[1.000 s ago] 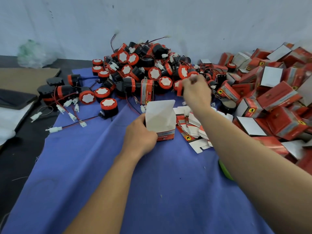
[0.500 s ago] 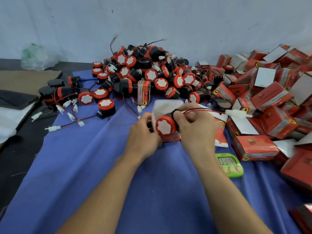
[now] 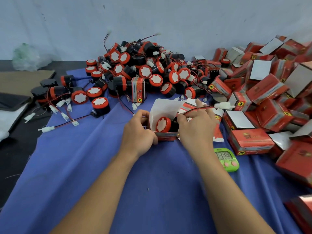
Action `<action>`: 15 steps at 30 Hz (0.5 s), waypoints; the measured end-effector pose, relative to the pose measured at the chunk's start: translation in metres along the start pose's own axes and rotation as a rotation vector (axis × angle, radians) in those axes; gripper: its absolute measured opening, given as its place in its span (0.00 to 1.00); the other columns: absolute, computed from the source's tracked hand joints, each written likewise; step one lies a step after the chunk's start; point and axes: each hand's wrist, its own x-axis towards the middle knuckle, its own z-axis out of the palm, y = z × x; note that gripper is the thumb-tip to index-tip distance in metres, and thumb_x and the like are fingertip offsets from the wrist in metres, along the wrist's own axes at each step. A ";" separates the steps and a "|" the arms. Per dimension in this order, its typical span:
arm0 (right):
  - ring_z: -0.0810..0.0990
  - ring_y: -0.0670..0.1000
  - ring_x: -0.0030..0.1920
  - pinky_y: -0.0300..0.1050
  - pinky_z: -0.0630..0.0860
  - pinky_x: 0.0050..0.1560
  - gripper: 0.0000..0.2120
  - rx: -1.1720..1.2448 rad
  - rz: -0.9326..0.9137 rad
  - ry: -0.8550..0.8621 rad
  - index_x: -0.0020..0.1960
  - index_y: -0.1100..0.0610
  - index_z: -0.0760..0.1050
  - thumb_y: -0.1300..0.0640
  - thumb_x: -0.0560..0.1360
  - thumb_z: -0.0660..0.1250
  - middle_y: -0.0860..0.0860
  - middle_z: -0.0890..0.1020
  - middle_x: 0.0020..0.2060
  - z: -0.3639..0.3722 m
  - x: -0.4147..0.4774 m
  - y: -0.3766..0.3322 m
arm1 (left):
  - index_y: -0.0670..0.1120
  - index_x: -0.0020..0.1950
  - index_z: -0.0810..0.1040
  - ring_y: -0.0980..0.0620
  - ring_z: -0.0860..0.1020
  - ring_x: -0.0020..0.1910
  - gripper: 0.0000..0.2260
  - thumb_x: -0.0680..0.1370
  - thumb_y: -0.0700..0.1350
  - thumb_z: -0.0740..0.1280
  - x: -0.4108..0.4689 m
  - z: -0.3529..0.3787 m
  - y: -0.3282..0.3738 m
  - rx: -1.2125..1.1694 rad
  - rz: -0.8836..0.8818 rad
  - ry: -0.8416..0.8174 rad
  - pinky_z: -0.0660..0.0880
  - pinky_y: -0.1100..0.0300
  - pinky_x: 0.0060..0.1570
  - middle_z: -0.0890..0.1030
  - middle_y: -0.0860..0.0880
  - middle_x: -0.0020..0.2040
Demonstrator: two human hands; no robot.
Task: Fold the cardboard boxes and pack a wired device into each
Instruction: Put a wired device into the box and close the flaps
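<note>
Red-and-white box point(image 3: 166, 108) stands open on the blue cloth point(image 3: 152, 183), just ahead of both hands. We note the left hand point(image 3: 139, 132) gripping its left wall, fingers curled round the edge. The device point(image 3: 163, 125) sits in the box mouth, red face toward us. The right hand point(image 3: 196, 128) pinches its black rear. The wire point(image 3: 197, 108) trails right, outside the box, to a white plug point(image 3: 223, 105). We judge the right hand nearer for tucking the wire in.

Left hand point(image 3: 138, 132) curled gripping, right hand point(image 3: 196, 128) pinching, both forearms outstretched
</note>
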 end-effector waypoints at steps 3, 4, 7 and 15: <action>0.57 0.60 0.79 0.52 0.54 0.76 0.12 -0.112 -0.067 -0.124 0.38 0.53 0.84 0.53 0.78 0.68 0.51 0.67 0.79 0.002 0.001 0.002 | 0.59 0.50 0.75 0.60 0.80 0.43 0.28 0.59 0.31 0.73 -0.001 -0.002 -0.002 0.075 0.020 -0.017 0.71 0.67 0.30 0.85 0.61 0.44; 0.56 0.60 0.79 0.51 0.54 0.76 0.12 -0.178 -0.121 -0.151 0.39 0.53 0.84 0.52 0.78 0.67 0.51 0.64 0.80 0.004 0.000 0.001 | 0.59 0.50 0.75 0.60 0.80 0.41 0.28 0.59 0.31 0.73 -0.001 -0.002 -0.002 0.103 0.037 -0.017 0.71 0.67 0.30 0.85 0.61 0.43; 0.52 0.58 0.81 0.49 0.50 0.75 0.12 -0.305 -0.279 -0.210 0.40 0.52 0.86 0.51 0.77 0.66 0.52 0.61 0.81 0.012 -0.006 0.002 | 0.59 0.50 0.75 0.59 0.79 0.41 0.25 0.61 0.35 0.73 -0.002 -0.002 -0.003 0.164 0.073 -0.003 0.75 0.60 0.34 0.82 0.60 0.40; 0.62 0.58 0.79 0.53 0.55 0.77 0.10 -0.088 -0.262 -0.108 0.52 0.48 0.87 0.51 0.74 0.70 0.54 0.71 0.76 0.008 -0.015 -0.002 | 0.63 0.54 0.81 0.65 0.80 0.51 0.14 0.70 0.60 0.68 0.000 0.008 -0.003 -0.034 0.051 -0.046 0.73 0.71 0.44 0.84 0.64 0.49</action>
